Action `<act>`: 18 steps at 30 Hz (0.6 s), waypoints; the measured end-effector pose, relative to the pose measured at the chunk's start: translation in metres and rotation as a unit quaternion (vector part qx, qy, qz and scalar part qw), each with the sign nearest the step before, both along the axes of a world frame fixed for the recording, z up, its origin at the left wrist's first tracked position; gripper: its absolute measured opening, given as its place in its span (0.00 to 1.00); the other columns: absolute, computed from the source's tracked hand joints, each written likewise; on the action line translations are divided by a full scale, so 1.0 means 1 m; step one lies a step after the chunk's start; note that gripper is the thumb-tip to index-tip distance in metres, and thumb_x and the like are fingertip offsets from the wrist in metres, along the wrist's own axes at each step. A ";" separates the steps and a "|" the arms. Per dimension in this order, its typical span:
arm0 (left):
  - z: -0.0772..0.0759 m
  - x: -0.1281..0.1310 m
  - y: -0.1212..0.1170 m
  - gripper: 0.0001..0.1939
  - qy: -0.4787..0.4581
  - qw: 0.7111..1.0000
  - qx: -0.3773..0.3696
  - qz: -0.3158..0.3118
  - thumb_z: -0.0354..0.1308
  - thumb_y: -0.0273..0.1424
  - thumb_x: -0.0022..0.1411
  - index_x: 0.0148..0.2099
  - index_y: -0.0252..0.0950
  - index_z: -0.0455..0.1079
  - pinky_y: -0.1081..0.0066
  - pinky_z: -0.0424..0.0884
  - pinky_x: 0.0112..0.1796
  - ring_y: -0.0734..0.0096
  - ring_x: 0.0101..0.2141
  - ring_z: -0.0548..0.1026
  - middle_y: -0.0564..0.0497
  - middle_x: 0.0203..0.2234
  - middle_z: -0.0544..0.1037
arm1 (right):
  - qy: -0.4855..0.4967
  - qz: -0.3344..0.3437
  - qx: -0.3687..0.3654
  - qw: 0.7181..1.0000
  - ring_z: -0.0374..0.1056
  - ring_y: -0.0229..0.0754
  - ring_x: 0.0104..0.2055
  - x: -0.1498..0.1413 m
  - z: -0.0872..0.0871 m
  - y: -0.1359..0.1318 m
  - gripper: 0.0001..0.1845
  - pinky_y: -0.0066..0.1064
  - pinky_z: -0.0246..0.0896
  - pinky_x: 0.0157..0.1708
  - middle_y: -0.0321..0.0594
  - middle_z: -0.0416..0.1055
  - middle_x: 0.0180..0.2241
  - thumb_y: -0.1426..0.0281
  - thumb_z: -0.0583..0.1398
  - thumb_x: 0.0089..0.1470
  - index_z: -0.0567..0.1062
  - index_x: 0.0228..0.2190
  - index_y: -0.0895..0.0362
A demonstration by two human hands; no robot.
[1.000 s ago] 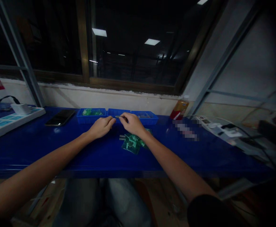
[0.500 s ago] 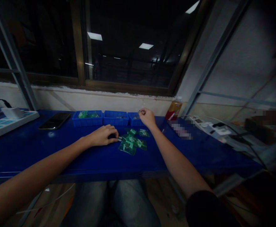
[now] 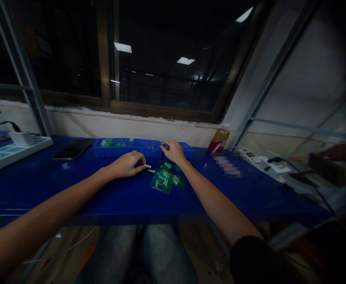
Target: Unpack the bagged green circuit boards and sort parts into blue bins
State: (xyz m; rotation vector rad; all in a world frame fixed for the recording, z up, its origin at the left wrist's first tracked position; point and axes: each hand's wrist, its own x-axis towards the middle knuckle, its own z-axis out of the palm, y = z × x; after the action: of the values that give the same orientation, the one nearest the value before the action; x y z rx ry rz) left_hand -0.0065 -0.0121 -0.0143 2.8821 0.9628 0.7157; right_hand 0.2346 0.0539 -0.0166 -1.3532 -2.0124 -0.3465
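My left hand (image 3: 128,163) is closed over the blue table, pinching a small pale rod (image 3: 147,166) between thumb and fingertips. Just beyond it a second short rod (image 3: 151,170) lies on the tabletop. Over the edge between the middle blue bin (image 3: 141,152) and the right blue bin (image 3: 187,150), my right hand (image 3: 174,152) has its thumb and fingers pressed together; what they hold is too small and dark to make out. Several green clear bags (image 3: 161,183) with small pale pieces inside lie in a pile between the two forearms.
The left blue bin (image 3: 112,152) holds green bags. A dark phone (image 3: 72,150) and a white power strip (image 3: 19,154) lie on the left. To the right stand a drink bottle (image 3: 219,139) and another power strip (image 3: 264,165) with cables. Behind the bins runs a wall below a window.
My right hand has moved left from the right bin toward the middle bin. My left hand has lifted slightly, with the rod now sticking out from its fingertips. The view has shifted a little.
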 end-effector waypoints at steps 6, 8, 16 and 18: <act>0.008 -0.003 0.001 0.11 -0.035 0.998 0.007 0.057 0.48 0.36 0.61 0.38 0.34 0.66 0.68 0.64 0.37 0.66 0.34 0.70 0.47 0.31 0.74 | -0.001 -0.025 -0.016 1.000 0.62 0.43 0.39 -0.004 0.001 -0.007 0.14 0.33 0.55 0.42 0.42 0.69 0.32 0.63 0.54 0.53 0.75 0.36 0.56; 0.008 -0.004 0.003 0.12 -0.046 0.996 0.009 0.077 0.47 0.36 0.62 0.37 0.34 0.67 0.67 0.64 0.36 0.65 0.34 0.70 0.47 0.31 0.74 | -0.006 -0.020 -0.020 1.000 0.62 0.42 0.39 -0.006 0.002 -0.010 0.14 0.33 0.55 0.42 0.42 0.69 0.34 0.64 0.54 0.53 0.75 0.37 0.56; 0.005 -0.006 0.006 0.13 -0.062 0.993 0.013 0.096 0.45 0.37 0.62 0.37 0.34 0.67 0.67 0.64 0.35 0.65 0.33 0.70 0.47 0.30 0.74 | -0.041 -0.022 -0.043 0.998 0.58 0.46 0.45 -0.012 -0.001 -0.015 0.14 0.37 0.55 0.45 0.47 0.65 0.39 0.64 0.56 0.52 0.75 0.38 0.57; 0.005 -0.007 0.007 0.14 -0.062 0.994 0.014 0.090 0.45 0.38 0.62 0.37 0.34 0.67 0.67 0.63 0.34 0.65 0.32 0.70 0.47 0.30 0.74 | -0.053 -0.025 -0.064 0.996 0.57 0.48 0.47 -0.013 -0.001 -0.016 0.15 0.40 0.55 0.45 0.48 0.63 0.42 0.63 0.57 0.51 0.75 0.40 0.55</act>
State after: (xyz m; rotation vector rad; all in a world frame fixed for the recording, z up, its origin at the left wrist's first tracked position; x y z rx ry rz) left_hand -0.0132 -0.0052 -0.0095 2.7589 1.2170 0.9141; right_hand 0.2216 0.0374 -0.0180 -1.4935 -2.1224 -0.3228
